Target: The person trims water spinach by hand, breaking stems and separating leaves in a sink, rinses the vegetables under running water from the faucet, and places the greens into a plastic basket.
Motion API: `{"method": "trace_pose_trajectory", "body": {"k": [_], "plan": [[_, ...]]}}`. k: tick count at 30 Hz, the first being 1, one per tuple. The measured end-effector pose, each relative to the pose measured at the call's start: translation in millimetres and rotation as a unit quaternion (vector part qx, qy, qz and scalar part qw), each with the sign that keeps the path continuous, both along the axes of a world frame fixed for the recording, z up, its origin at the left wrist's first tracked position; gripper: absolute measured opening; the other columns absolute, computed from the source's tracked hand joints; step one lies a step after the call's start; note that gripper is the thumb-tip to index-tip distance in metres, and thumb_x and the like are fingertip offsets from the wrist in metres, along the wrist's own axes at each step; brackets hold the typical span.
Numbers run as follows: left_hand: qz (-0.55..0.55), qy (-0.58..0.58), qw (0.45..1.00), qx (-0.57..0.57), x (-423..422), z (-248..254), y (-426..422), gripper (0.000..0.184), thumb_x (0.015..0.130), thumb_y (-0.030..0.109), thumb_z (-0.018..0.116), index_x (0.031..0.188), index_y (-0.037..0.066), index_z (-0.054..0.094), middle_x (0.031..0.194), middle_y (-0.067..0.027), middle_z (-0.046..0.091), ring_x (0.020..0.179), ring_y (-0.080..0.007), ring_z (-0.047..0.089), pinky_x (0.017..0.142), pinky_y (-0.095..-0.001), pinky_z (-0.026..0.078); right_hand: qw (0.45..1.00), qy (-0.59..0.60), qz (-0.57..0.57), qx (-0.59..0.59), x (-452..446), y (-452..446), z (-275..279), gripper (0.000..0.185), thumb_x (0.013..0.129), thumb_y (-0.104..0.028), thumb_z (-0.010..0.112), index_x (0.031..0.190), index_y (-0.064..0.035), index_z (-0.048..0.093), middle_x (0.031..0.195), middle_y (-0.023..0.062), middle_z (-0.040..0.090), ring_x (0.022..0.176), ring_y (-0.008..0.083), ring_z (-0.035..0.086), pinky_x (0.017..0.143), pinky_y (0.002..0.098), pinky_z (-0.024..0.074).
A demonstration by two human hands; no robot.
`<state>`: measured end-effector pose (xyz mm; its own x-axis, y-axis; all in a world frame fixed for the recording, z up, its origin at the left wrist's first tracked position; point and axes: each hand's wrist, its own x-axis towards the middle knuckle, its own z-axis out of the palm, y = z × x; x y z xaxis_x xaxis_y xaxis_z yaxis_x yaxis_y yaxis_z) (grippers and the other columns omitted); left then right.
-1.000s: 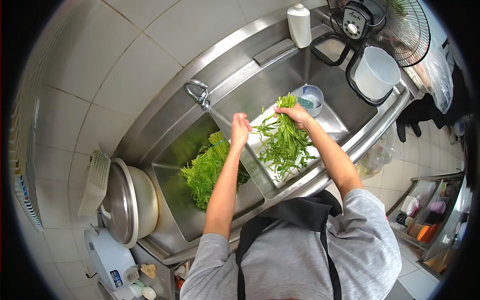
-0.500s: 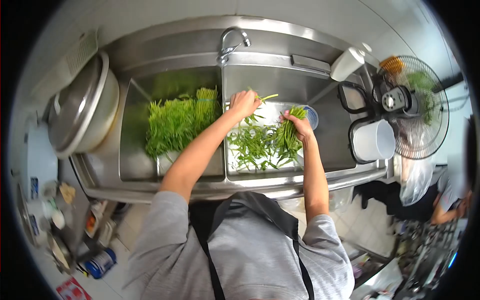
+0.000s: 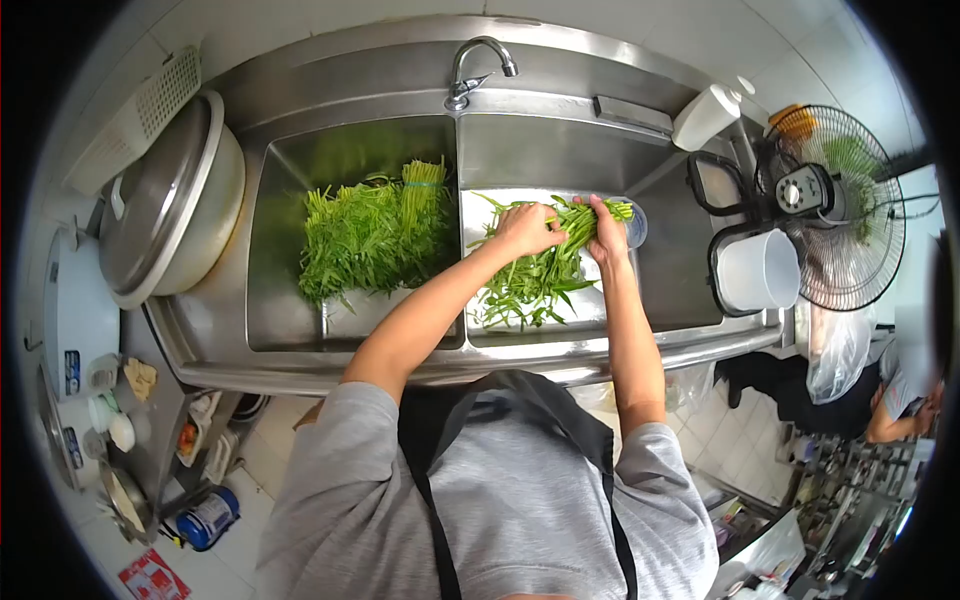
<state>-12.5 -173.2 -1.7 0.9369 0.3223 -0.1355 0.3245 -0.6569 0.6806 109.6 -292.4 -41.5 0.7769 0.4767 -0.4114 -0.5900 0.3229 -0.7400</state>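
Note:
My right hand (image 3: 607, 236) is closed round a bunch of long-stemmed leafy greens (image 3: 575, 240) that look like water spinach. The cut stem ends stick out to the right, past my thumb. My left hand (image 3: 530, 228) has its fingers curled against the left side of this bunch, pinching at the greens; its fingertips are partly hidden. Loose leaves (image 3: 525, 300) lie below both hands in the right sink basin (image 3: 665, 270). In the left basin (image 3: 285, 165) rests a big pile of the same greens (image 3: 365, 240), with one upright bundle (image 3: 424, 195) tied by a blue-green band.
A faucet (image 3: 470, 75) rises behind the divider. Left of the sink stands a large lidded pot (image 3: 175, 200). To the right are a white bottle (image 3: 705, 118), a white tub (image 3: 760, 270) and a fan (image 3: 835, 200). Another person (image 3: 895, 405) is at the far right.
My left hand has moved right and down, from holding stems apart over the basin to the bunch. The bunch in my right hand has tilted, stem ends now pointing right.

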Motion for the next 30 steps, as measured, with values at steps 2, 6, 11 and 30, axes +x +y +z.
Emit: {"method": "trace_pose_trajectory", "body": {"k": [2, 6, 11, 30], "plan": [[0.001, -0.017, 1.000, 0.020, 3, -5, 4, 0.024, 0.066, 0.034, 0.063, 0.078, 0.014, 0.065, 0.070, -0.0113, 0.063, 0.070, -0.0283, 0.061, 0.069, -0.0386, 0.048, 1.000, 0.003, -0.007, -0.001, -8, 4, 7, 0.018, 0.083, -0.009, 0.055, 0.095, 0.0033, 0.048, 0.086, 0.0158, 0.060, 0.076, 0.0230, 0.059, 0.064, 0.0340, 0.0521], [0.006, -0.033, 0.999, 0.028, 2, 5, 9, 0.025, 0.065, 0.036, 0.064, 0.080, 0.015, 0.064, 0.068, -0.0117, 0.062, 0.069, -0.0287, 0.061, 0.067, -0.0396, 0.048, 0.999, -0.020, -0.039, -0.015, -20, 7, 10, 0.020, 0.083, -0.010, 0.055, 0.095, 0.0035, 0.048, 0.086, 0.0157, 0.060, 0.075, 0.0227, 0.060, 0.062, 0.0337, 0.0518], [-0.054, 0.009, 0.997, 0.055, -1, 1, 3, 0.022, 0.066, 0.034, 0.063, 0.074, 0.013, 0.063, 0.067, -0.0134, 0.061, 0.068, -0.0306, 0.060, 0.065, -0.0408, 0.048, 0.995, 0.027, -0.086, 0.039, -17, 9, -3, 0.022, 0.084, -0.011, 0.055, 0.097, 0.0054, 0.046, 0.088, 0.0172, 0.060, 0.075, 0.0244, 0.060, 0.064, 0.0366, 0.0524], [-0.079, 0.080, 0.952, -0.283, -2, -12, 64, 0.020, 0.076, 0.027, 0.059, 0.074, 0.007, 0.061, 0.056, 0.0048, 0.046, 0.051, -0.0053, 0.037, 0.049, -0.0223, 0.032, 0.945, -0.250, 0.123, -0.170, -10, -2, 30, 0.028, 0.076, -0.022, 0.067, 0.097, -0.0049, 0.061, 0.074, -0.0010, 0.055, 0.063, 0.0063, 0.050, 0.054, 0.0205, 0.0414]]}}
